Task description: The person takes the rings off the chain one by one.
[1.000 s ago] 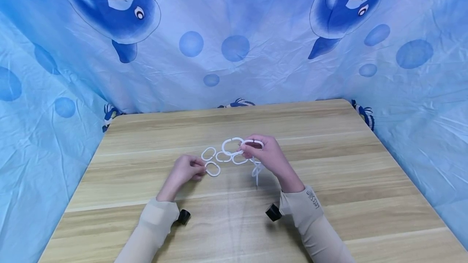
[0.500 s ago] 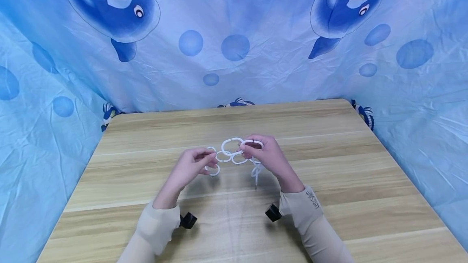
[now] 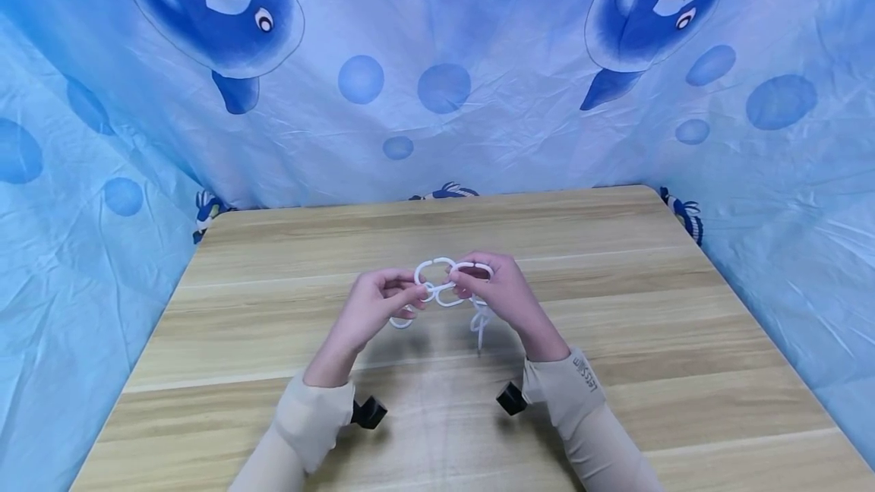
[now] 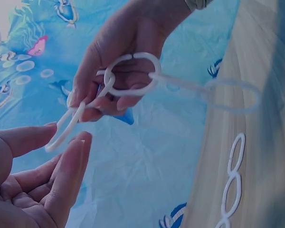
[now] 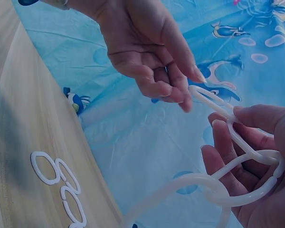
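My right hand (image 3: 504, 291) pinches a chain of white plastic links (image 3: 474, 264), held above the table. One oval link (image 4: 69, 130) at the chain's end sticks out toward my left hand (image 3: 383, 302). The left thumb (image 4: 31, 137) and fingers stand apart around that link's end, with the thumb tip right at it. Several more links (image 5: 218, 190) hang in a loop below the right fingers, each with a small gap in its side. On the table beneath, other white links (image 5: 45, 167) lie partly hidden behind my left hand in the head view.
The wood-grain table (image 3: 437, 416) ends at the back against a blue curtain (image 3: 437, 158) with dolphin prints. A black wrist camera (image 3: 369, 411) sits under the left sleeve, another black camera (image 3: 511, 398) under the right.
My left hand has left the loose links on the table and moved right and up, to the end of the held chain. The right hand has stayed in place.
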Demonstrator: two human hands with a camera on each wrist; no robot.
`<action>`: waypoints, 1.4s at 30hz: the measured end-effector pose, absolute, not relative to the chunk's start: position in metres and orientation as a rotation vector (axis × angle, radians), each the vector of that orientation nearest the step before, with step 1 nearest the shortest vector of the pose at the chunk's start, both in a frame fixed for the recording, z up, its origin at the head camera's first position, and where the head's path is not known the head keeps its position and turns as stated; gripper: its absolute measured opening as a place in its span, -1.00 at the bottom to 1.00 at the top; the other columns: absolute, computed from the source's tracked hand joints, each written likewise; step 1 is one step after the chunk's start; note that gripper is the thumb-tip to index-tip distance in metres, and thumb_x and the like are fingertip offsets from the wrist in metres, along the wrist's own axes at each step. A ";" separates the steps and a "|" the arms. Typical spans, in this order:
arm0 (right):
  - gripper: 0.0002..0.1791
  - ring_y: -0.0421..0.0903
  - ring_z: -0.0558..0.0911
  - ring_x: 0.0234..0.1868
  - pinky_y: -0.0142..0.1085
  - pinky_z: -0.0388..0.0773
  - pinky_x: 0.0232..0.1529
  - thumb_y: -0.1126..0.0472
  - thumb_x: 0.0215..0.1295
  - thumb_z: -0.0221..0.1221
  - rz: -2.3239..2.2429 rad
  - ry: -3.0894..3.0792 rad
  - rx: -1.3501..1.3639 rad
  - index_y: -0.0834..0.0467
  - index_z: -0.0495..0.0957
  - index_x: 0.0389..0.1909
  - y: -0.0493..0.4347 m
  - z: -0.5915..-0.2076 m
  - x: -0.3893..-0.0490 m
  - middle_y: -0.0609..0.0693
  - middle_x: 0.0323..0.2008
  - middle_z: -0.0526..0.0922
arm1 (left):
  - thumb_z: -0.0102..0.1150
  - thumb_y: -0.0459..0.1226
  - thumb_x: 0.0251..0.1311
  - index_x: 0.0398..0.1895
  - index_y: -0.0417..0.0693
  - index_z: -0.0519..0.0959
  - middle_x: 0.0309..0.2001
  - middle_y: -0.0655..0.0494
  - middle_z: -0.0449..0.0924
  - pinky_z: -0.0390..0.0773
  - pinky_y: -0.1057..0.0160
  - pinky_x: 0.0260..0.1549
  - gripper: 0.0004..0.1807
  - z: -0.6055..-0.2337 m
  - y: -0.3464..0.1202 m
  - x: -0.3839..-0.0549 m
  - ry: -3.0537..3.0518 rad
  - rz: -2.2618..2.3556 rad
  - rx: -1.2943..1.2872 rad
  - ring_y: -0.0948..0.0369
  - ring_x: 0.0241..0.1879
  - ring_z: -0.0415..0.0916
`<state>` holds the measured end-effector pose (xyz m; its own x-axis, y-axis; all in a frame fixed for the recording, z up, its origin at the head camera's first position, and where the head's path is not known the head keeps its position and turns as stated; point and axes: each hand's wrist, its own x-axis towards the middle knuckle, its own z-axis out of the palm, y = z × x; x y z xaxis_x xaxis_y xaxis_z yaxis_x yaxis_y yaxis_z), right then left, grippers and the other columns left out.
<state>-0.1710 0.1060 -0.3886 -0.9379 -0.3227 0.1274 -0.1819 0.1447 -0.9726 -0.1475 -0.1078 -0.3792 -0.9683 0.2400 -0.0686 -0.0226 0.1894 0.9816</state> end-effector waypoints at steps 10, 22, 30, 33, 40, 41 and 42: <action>-0.77 -0.18 0.70 -0.39 -0.30 0.73 -0.22 0.26 0.29 0.23 -1.920 2.310 -0.497 0.35 0.62 -0.15 0.105 -0.386 -0.168 0.21 -0.29 0.71 | 0.23 -0.37 0.23 -0.13 -0.42 0.56 -0.28 -0.05 0.68 0.74 0.24 -0.34 -0.76 -0.386 -0.097 -0.149 2.152 1.994 0.238 0.30 -0.32 0.68; -0.74 -0.23 0.67 -0.42 -0.34 0.71 -0.26 0.26 0.31 0.21 -1.997 2.293 -0.467 0.40 0.59 -0.14 0.104 -0.383 -0.168 0.21 -0.30 0.72 | 0.18 -0.48 0.23 -0.10 -0.56 0.50 -0.40 0.09 0.73 0.72 0.08 -0.23 -0.75 -0.372 -0.089 -0.154 2.066 2.177 0.192 0.27 -0.41 0.72; -0.71 -0.20 0.70 -0.39 -0.31 0.72 -0.25 0.34 0.36 0.12 -2.060 2.163 -0.592 0.50 0.53 -0.04 0.104 -0.384 -0.167 0.43 -0.20 0.65 | 0.17 -0.48 0.23 -0.04 -0.54 0.51 -0.44 0.20 0.71 0.74 0.21 -0.28 -0.71 -0.361 -0.091 -0.156 2.085 2.245 0.174 0.30 -0.42 0.71; -0.68 -0.18 0.71 -0.36 -0.26 0.74 -0.21 0.35 0.37 0.09 -2.071 2.072 -0.655 0.52 0.49 0.01 0.104 -0.384 -0.167 0.51 -0.13 0.61 | 0.17 -0.48 0.23 -0.04 -0.55 0.51 -0.46 0.23 0.70 0.74 0.22 -0.29 -0.72 -0.357 -0.093 -0.157 2.108 2.271 0.181 0.30 -0.43 0.70; -0.62 -0.23 0.67 -0.38 -0.24 0.73 -0.19 0.26 0.41 0.08 -2.046 1.963 -0.741 0.47 0.45 0.08 0.107 -0.388 -0.166 0.42 -0.09 0.63 | 0.19 -0.49 0.21 -0.07 -0.55 0.52 -0.45 0.15 0.73 0.73 0.33 -0.37 -0.73 -0.349 -0.095 -0.159 2.121 2.308 0.210 0.31 -0.45 0.69; -0.62 -0.23 0.66 -0.39 -0.27 0.72 -0.20 0.24 0.41 0.08 -2.039 1.957 -0.746 0.46 0.46 0.08 0.107 -0.388 -0.166 0.43 -0.08 0.62 | 0.19 -0.49 0.21 -0.07 -0.55 0.52 -0.45 0.15 0.73 0.73 0.33 -0.37 -0.73 -0.349 -0.096 -0.159 2.120 2.312 0.213 0.31 -0.45 0.69; -0.62 -0.23 0.65 -0.40 -0.29 0.71 -0.21 0.24 0.41 0.07 -2.034 1.950 -0.755 0.46 0.45 0.08 0.108 -0.389 -0.166 0.46 -0.06 0.61 | 0.19 -0.49 0.21 -0.07 -0.56 0.52 -0.46 0.15 0.72 0.73 0.33 -0.37 -0.73 -0.348 -0.096 -0.159 2.121 2.315 0.213 0.31 -0.46 0.69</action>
<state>-0.1658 0.1076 -0.3886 -0.8426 -0.4971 0.2073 -0.1864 -0.0921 -0.9782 -0.1590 -0.0959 -0.3483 -0.9908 0.0872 0.1035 0.0955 -0.0912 0.9912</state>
